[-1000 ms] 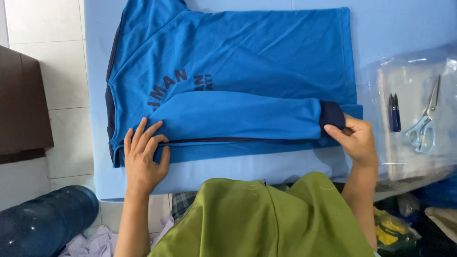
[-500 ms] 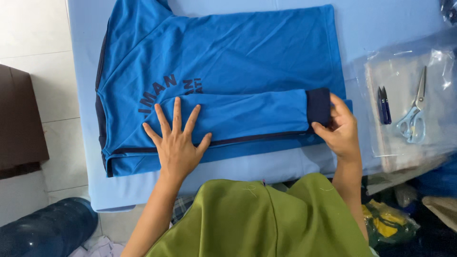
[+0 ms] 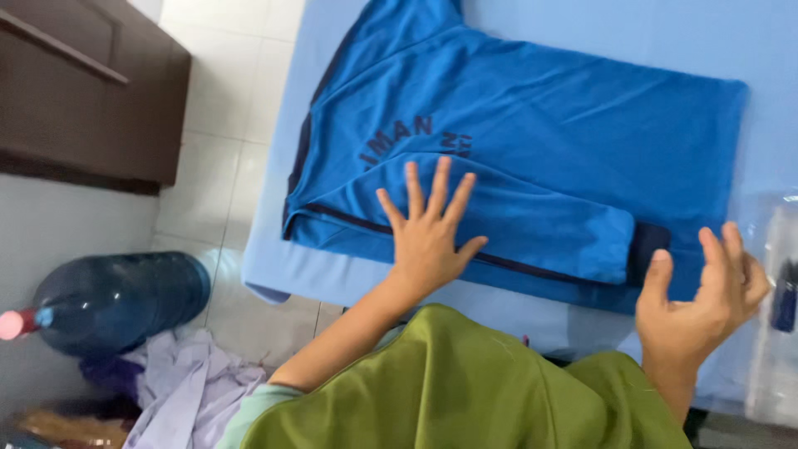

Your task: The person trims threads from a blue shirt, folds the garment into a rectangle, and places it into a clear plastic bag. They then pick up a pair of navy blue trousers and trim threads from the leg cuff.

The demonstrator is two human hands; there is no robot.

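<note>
We press our left hand flat, fingers spread, on the blue shirt that lies face down across the light blue table, the palm resting on the long sleeve folded across the lower body of the garment. Our right hand hovers just off the near edge of the table, released and grasping nothing, fingers loosely curled, close beside the dark cuff at the end of that sleeve but apart from it. The shirt sits toward the left half of the table, its collar end pointing away from us at the top, its dark side trim running along the left edge, dark lettering showing just above our fingertips. We judge the folding to be at the smoothing stage: the sleeve is laid over and one hand flattens it while the other is free. As we read it, the next move calls for the free hand to come down on the cuff end or the right edge of the cloth, so that both hands can take the fabric evenly without dragging the sleeve out of line. On the tiled floor to our left lie a large blue water bottle on its side and a heap of pale cloth; a dark wooden cabinet stands beyond. Clear plastic lies at the right edge of the table.
</note>
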